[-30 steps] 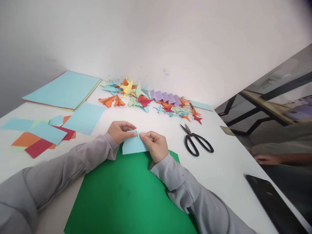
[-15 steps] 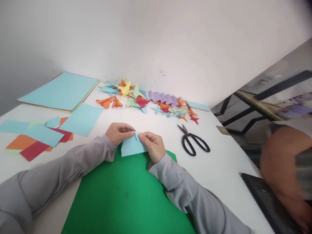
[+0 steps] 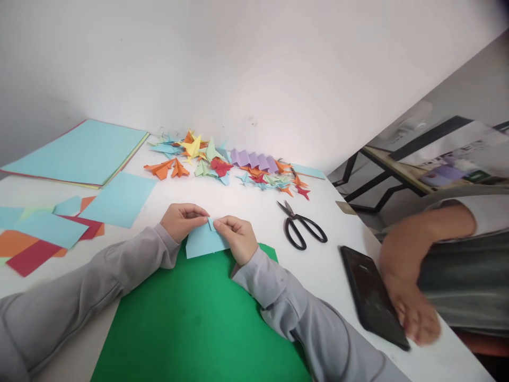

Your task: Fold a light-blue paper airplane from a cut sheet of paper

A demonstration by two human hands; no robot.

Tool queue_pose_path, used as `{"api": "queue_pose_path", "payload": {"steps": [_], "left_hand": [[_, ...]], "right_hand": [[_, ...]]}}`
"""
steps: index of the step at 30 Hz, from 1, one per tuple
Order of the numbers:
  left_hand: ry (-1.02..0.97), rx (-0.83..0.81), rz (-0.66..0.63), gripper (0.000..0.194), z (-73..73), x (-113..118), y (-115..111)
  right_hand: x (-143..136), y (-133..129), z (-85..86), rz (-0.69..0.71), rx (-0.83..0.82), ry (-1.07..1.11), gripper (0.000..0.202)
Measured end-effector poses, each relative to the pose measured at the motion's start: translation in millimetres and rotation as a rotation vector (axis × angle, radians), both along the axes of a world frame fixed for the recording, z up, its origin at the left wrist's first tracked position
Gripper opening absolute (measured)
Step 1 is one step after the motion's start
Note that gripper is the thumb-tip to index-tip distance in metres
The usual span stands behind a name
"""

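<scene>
Green sheet: lies nearest the body (image 3: 199, 318), its far edge running under the work area; forearms cross above its two sides.
Light blue paper piece: held (image 3: 203, 245) between the two hands at the green sheet's far edge; contact with that sheet cannot be told.
Long axis: side to side, the lower edge rising slightly toward the right.
Small flap: at the upper middle of the piece (image 3: 212, 225), between the two sets of fingertips.
Left hand: pinched (image 3: 183, 220) on the upper left edge, just beside the flap.
Right hand: pinched (image 3: 239, 239) on the right end, thumb at the flap, covering that end.
Nearer hand: neither; both grip the piece, fingertips near each other.
Edges: lower and left edges exposed; right edge hidden by the right hand.
Right side: white tabletop (image 3: 314, 276) spans from the right hand to black-handled scissors (image 3: 298, 228), blades pointing away; farther right, a black handheld device (image 3: 369, 292) with a co-worker's hand (image 3: 417, 318) beside it.
Left side: overlapping cut paper pieces (image 3: 51, 225), well apart from the left hand.
Far limit: folded paper planes (image 3: 194, 147) and a pleated purple strip (image 3: 254, 160) along the wall (image 3: 238, 63).
</scene>
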State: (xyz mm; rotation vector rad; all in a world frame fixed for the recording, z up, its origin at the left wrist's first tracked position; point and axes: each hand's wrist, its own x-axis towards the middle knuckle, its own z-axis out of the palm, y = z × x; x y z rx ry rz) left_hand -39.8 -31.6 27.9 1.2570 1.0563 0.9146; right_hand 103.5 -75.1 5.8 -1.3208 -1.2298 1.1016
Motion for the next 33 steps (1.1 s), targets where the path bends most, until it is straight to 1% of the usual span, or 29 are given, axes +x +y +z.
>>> {"api": "queue_pose_path", "payload": {"steps": [3, 7, 11, 14, 18, 20, 22, 23, 27, 31, 33], "left_hand": [[-0.007, 0.02, 0.003, 0.013, 0.1, -0.1, 0.2], [-0.011, 0.023, 0.002, 0.014, -3.2, -1.0, 1.4], [-0.038, 0.029, 0.0, 0.016, -7.0, -1.7, 2.4], [-0.06, 0.015, 0.023, 0.017, -6.0, -1.4, 2.2], [-0.089, -0.044, 0.05, 0.018, -2.9, -1.6, 2.6], [-0.109, -0.064, 0.056, 0.02, -3.7, -1.9, 3.4], [-0.117, -0.101, 0.052, 0.022, -6.3, -2.1, 4.2], [-0.119, -0.124, 0.05, 0.023, -7.9, -2.0, 4.5], [-0.123, -0.165, 0.084, 0.025, -11.6, -0.4, 4.4], [-0.051, -0.152, 0.083, 0.022, -9.0, 1.8, 3.4], [-0.02, -0.132, 0.08, 0.021, -7.6, 2.5, 3.4]], "right_hand": [[1.4, 0.7, -1.1, 0.018, 0.012, -0.005, 0.026], [7.2, 2.7, -1.1, 0.097, -0.003, 0.005, 0.029], [13.5, 5.6, 2.0, 0.161, -0.022, 0.022, 0.031], [15.1, 9.5, 6.3, 0.211, -0.079, 0.04, 0.033], [13.8, 18.7, 14.7, 0.394, -0.231, 0.07, 0.038], [15.4, 25.7, 19.2, 0.455, -0.24, 0.066, 0.038], [20.5, 34.3, 22.9, 0.451, -0.209, 0.087, 0.038], [24.2, 38.9, 24.3, 0.427, -0.191, 0.126, 0.038], [40.1, 52.6, 26.3, 0.464, -0.226, 0.243, 0.042], [44.1, 53.4, 23.2, 0.5, -0.274, 0.275, 0.037], [42.1, 50.9, 20.3, 0.51, -0.248, 0.241, 0.033]]}}
